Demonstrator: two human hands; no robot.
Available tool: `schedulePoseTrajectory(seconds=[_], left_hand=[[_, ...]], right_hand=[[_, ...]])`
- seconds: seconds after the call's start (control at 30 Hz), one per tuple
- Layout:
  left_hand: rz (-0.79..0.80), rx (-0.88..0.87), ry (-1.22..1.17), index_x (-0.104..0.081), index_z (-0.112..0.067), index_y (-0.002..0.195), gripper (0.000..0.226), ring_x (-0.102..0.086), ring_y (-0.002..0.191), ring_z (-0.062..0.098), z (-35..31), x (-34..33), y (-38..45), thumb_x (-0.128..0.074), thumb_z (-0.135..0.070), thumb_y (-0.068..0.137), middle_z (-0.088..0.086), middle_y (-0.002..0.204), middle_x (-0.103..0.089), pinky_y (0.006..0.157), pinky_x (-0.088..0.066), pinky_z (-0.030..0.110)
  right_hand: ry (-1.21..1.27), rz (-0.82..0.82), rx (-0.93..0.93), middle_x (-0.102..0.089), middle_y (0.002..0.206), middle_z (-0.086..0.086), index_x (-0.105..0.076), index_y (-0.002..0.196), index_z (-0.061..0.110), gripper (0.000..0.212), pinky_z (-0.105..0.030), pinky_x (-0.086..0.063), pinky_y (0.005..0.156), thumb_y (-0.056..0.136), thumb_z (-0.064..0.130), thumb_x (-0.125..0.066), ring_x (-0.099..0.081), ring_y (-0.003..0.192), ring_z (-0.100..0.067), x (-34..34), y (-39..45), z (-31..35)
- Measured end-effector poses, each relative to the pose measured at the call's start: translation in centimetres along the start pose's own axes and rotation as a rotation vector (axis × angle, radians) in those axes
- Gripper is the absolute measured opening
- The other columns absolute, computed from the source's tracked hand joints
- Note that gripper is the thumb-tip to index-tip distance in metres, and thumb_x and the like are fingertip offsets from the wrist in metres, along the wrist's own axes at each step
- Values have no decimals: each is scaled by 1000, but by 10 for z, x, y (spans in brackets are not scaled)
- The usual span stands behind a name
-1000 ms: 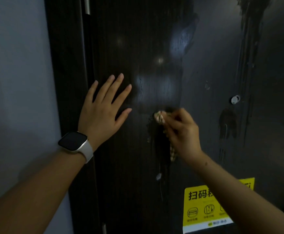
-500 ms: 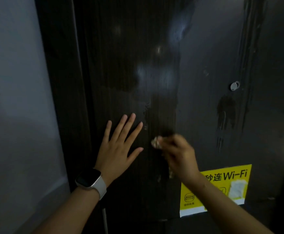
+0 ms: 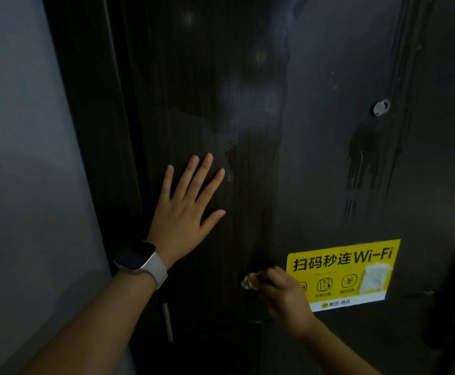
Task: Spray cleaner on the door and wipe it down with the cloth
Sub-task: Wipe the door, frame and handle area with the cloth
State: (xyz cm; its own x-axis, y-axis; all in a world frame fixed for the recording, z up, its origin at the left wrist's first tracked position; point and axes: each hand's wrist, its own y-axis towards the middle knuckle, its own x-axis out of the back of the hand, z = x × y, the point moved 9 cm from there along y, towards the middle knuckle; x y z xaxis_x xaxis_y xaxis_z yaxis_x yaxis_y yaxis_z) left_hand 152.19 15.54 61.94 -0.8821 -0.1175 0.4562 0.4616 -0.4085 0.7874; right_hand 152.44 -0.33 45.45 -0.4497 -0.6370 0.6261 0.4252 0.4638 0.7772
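A dark wood-grain door [image 3: 315, 77] fills most of the view, with wet streaks running down it. My left hand [image 3: 185, 212] lies flat on the door with its fingers spread; a white smartwatch is on the wrist. My right hand [image 3: 283, 296] is low on the door, shut on a small crumpled pale cloth [image 3: 248, 282] pressed against the surface. Only an end of the cloth shows past my fingers. No spray bottle is in view.
A yellow Wi-Fi sticker [image 3: 356, 263] sits on the door just right of my right hand. A small round metal fitting [image 3: 380, 107] is higher up at the right. A grey wall [image 3: 26, 158] borders the dark door frame on the left.
My right hand has dragged the cloth downward along the door, leaving a wet vertical band. My left hand has shifted lower and right on the door. The view has tilted down.
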Motion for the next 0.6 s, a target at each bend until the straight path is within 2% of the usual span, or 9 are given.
schedulePoseTrajectory(seconds=[0.07, 0.13, 0.23, 0.3, 0.4, 0.5, 0.6], left_hand=[[-4, 1, 2, -8, -22, 154, 76, 2, 149, 27, 0, 1, 0, -35, -58, 93, 9, 162, 4, 118, -1, 55], [-10, 1, 3, -9, -22, 155, 76, 2, 150, 27, 0, 1, 0, -36, -58, 93, 9, 162, 3, 118, -1, 55], [-20, -2, -2, -9, -22, 155, 75, 1, 150, 27, 0, 2, -1, -36, -57, 94, 9, 162, 2, 118, 0, 55], [-21, -4, -2, -8, -22, 155, 74, 1, 150, 27, 0, 2, 0, -34, -57, 94, 9, 162, 2, 118, 1, 54], [-16, -2, 4, -6, -22, 154, 75, 2, 149, 27, 0, 1, 0, -32, -58, 94, 9, 162, 4, 118, 2, 54], [11, 4, 11, -4, -23, 154, 76, 4, 149, 26, 1, 0, 0, -33, -58, 94, 8, 162, 6, 118, 3, 53], [57, 11, -26, -5, -24, 154, 76, 6, 149, 24, 2, 0, 1, -36, -57, 93, 7, 162, 6, 118, 7, 50]], right_hand=[[7, -57, -11, -56, 94, 3, -69, 112, 16, 27, -32, -48, 60, 88, 16, -57, -55, 78, -16, 22, 26, 3], [39, -223, -75, -57, 90, 2, -71, 109, 15, 27, -25, -47, 64, 85, 16, -58, -56, 77, -14, 60, 65, 3], [102, -482, -180, -52, 83, 2, -73, 102, 8, 22, -17, -40, 61, 81, 7, -66, -52, 72, -11, 106, 108, -2], [131, -517, -175, -52, 86, 2, -72, 101, 6, 22, -15, -40, 62, 80, 3, -67, -53, 74, -12, 104, 106, -3], [89, -313, -61, -48, 96, 11, -68, 109, 12, 30, -10, -36, 70, 80, 4, -68, -49, 80, -8, 54, 61, 3], [8, -61, 30, -51, 96, 7, -64, 110, 16, 29, -21, -42, 62, 82, 9, -64, -48, 78, -10, 3, 5, 7], [-30, 84, 62, -49, 92, 7, -68, 105, 16, 28, -23, -42, 57, 77, 10, -68, -47, 74, -10, -16, -16, 8]])
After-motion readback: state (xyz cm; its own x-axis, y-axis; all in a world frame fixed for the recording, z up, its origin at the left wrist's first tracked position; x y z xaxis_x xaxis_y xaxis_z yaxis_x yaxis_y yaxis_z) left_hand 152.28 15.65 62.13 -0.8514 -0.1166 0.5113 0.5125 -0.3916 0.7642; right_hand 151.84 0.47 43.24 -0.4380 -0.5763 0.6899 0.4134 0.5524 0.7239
